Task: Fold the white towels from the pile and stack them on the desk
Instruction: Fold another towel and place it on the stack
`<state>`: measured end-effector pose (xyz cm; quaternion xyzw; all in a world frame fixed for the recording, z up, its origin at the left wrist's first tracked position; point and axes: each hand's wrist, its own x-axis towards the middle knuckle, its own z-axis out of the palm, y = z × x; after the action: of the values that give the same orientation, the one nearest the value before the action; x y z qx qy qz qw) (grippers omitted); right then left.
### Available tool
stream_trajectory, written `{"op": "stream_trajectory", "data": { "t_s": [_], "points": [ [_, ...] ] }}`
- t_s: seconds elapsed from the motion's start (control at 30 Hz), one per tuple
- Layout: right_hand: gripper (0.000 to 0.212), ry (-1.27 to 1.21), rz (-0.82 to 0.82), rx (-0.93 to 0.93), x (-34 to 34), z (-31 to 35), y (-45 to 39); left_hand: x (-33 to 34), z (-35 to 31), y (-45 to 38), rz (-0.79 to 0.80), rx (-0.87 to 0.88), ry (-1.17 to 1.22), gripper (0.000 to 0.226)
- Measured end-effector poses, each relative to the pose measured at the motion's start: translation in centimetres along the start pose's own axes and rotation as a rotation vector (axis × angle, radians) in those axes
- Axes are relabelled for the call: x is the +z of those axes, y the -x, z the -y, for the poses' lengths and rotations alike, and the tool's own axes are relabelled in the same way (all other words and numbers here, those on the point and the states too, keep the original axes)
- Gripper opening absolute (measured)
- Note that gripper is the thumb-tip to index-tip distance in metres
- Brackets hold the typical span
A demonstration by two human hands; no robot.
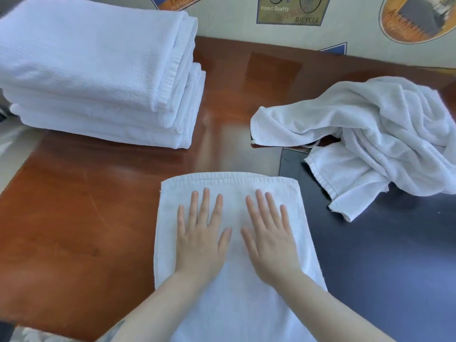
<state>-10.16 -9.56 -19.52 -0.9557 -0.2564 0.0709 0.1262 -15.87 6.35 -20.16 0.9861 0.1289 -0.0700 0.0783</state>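
Observation:
A white towel (232, 302), folded into a long strip, lies flat on the brown desk (74, 218) in front of me. My left hand (201, 235) and my right hand (269, 238) press on its far half, palms down, fingers straight and spread, thumbs close together. A stack of folded white towels (98, 70) stands at the far left of the desk. A crumpled pile of unfolded white towels (370, 141) lies at the right.
A dark mat (394, 267) covers the right part of the desk, partly under the crumpled pile and the strip towel. A wall with printed poster motifs (291, 11) runs along the back edge.

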Motion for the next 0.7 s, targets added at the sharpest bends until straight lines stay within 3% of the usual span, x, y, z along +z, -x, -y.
{"op": "stream_trajectory", "data": {
  "t_s": [0.07, 0.13, 0.37, 0.47, 0.57, 0.7],
  "points": [
    [0.056, 0.072, 0.073, -0.123, 1.3, 0.6, 1.8, 0.9, -0.5, 0.9, 0.003, 0.045, -0.02, 0.066],
    [0.059, 0.124, 0.112, -0.134, 1.6, -1.0, 2.2, 1.6, 0.0, 1.5, 0.013, 0.039, -0.043, 0.066],
    [0.061, 0.151, 0.141, 0.166, -0.1, -6.2, 3.7, 1.3, 0.1, 0.9, 0.068, -0.003, -0.113, 0.063],
    [0.062, 0.132, -0.006, 0.014, -1.0, -3.4, 6.2, -0.2, -2.1, 3.6, -0.043, 0.048, -0.055, 0.06],
    [0.06, 0.041, 0.036, -0.167, 0.4, -1.5, 11.7, 0.4, -5.0, 10.3, -0.05, 0.101, 0.03, 0.062],
    [0.062, 0.128, 0.107, 0.02, 0.9, -7.5, 16.2, 2.6, -1.9, 14.5, 0.058, -0.104, -0.041, 0.074]
  ]
}}
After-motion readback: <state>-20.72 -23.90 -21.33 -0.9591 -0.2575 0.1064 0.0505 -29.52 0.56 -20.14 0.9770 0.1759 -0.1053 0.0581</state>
